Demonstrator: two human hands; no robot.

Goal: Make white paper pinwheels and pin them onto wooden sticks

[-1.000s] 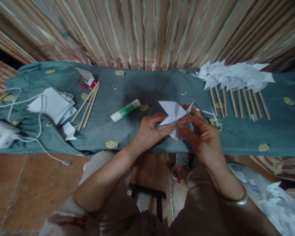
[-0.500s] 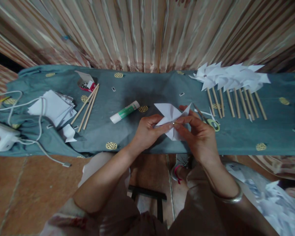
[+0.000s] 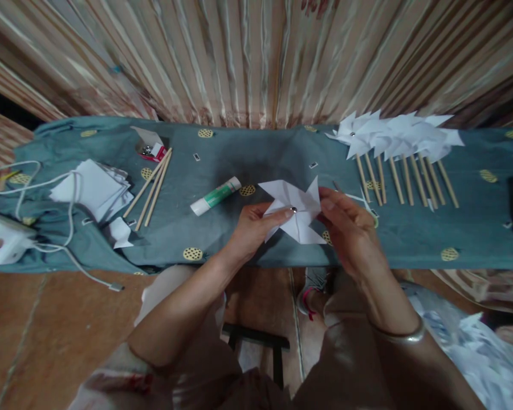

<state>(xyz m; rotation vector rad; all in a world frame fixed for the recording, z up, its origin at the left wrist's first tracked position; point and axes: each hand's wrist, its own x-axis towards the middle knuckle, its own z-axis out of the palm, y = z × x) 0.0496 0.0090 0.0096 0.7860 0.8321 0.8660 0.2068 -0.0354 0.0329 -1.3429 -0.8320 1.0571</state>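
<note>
A white paper pinwheel [image 3: 301, 225] with a round silver pin head at its centre is held over the table's front part. My left hand [image 3: 252, 228] grips its left side, the thumb lying on top beside the pin head and the other fingers underneath. At the right blade, my right hand [image 3: 353, 228] has its bent fingers closed at the paper's edge; some fingertips are hidden. Scissors with a pale green handle [image 3: 375, 217] lie mostly hidden behind my right hand. A green and white glue stick [image 3: 216, 196] rests left of the pinwheel.
Finished pinwheels [image 3: 393, 136] on wooden sticks lie in a row at right. Three loose sticks [image 3: 154, 191], a small red box of pins [image 3: 149, 149] and stacked paper squares [image 3: 89, 185] are at left. A white power strip [image 3: 4, 236] with a cable sits at the left edge.
My right fingers have left the centre pin and moved to the right blade. The pinwheel's blades now lie folded to the centre, its face turned up, with the pin head showing.
</note>
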